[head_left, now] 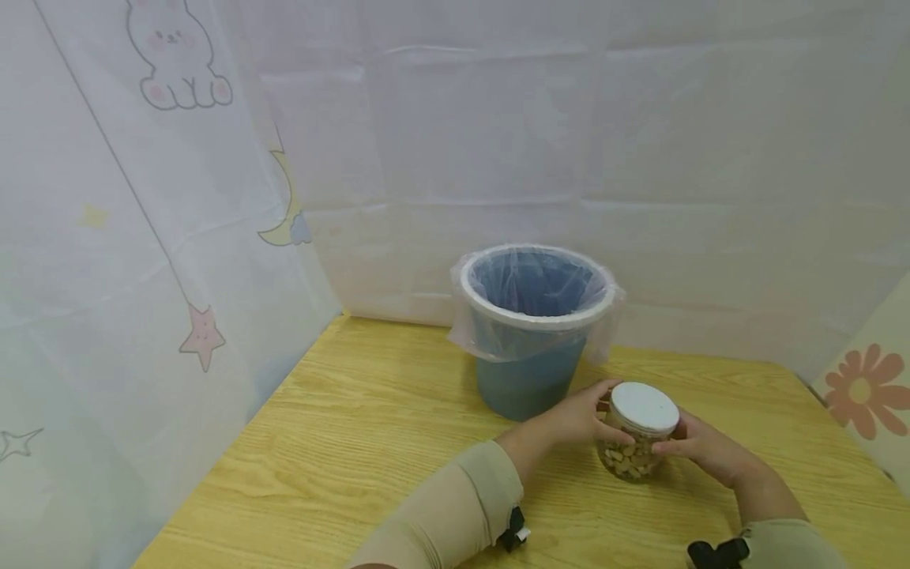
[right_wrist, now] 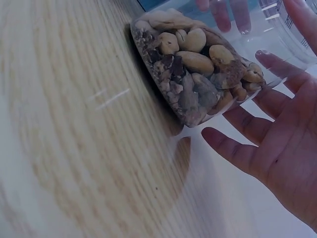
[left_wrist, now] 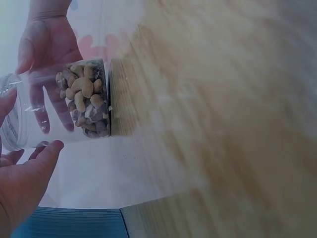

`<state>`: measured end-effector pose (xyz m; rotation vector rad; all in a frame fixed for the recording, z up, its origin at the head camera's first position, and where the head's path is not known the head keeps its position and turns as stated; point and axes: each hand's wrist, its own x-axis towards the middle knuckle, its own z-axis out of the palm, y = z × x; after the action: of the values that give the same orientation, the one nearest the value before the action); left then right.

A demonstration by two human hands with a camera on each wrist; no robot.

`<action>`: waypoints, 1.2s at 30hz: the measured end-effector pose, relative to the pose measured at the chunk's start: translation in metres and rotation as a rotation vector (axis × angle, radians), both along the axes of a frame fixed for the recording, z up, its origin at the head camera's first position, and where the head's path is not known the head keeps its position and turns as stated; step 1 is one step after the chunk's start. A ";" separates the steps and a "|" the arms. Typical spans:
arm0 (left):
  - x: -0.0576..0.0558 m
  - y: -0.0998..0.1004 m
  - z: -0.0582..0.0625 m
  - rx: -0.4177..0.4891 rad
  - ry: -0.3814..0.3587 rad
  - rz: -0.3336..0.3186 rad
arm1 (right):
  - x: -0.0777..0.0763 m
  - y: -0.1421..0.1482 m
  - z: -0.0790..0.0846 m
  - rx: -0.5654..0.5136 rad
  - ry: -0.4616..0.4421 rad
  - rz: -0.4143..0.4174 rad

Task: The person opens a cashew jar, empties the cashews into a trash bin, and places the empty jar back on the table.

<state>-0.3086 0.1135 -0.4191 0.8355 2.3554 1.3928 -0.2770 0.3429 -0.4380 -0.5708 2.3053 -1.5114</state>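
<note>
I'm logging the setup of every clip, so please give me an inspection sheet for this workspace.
Surface: a yellowish wood-grain table.
Job's things: a clear jar, upright, with its white lid on and nuts in the lower part.
Clutter: a blue bucket with a see-through bag over its rim, standing beyond the jar and to the left.
Grips: the left grip holds the jar's left side, the right grip its right side.
Cables: nothing seen.
Surroundings: pale sheets behind and at both sides, with printed cartoon figures and flowers.
</note>
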 end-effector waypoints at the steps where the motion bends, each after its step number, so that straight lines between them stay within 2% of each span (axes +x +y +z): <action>1: 0.001 0.000 0.000 -0.004 0.001 0.004 | 0.000 0.000 0.000 -0.002 0.000 0.001; 7: 0.002 -0.001 0.002 -0.002 -0.011 -0.007 | 0.000 -0.001 0.001 -0.013 0.001 0.002; 14: 0.001 -0.004 0.007 -0.007 0.052 -0.029 | 0.000 -0.003 0.004 -0.060 0.051 -0.017; 19: 0.001 -0.006 0.014 -0.017 0.070 -0.026 | 0.000 -0.004 0.008 -0.090 0.072 -0.022; 27: 0.006 -0.010 0.025 -0.016 0.096 -0.017 | 0.003 -0.008 0.014 -0.177 0.129 0.035; 36: 0.012 -0.017 0.034 -0.007 0.107 -0.015 | 0.008 -0.014 0.027 -0.204 0.161 0.076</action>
<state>-0.2963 0.0962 -0.3848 0.9461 2.4261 1.3647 -0.2693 0.3287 -0.4113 -0.8534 2.2285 -1.7329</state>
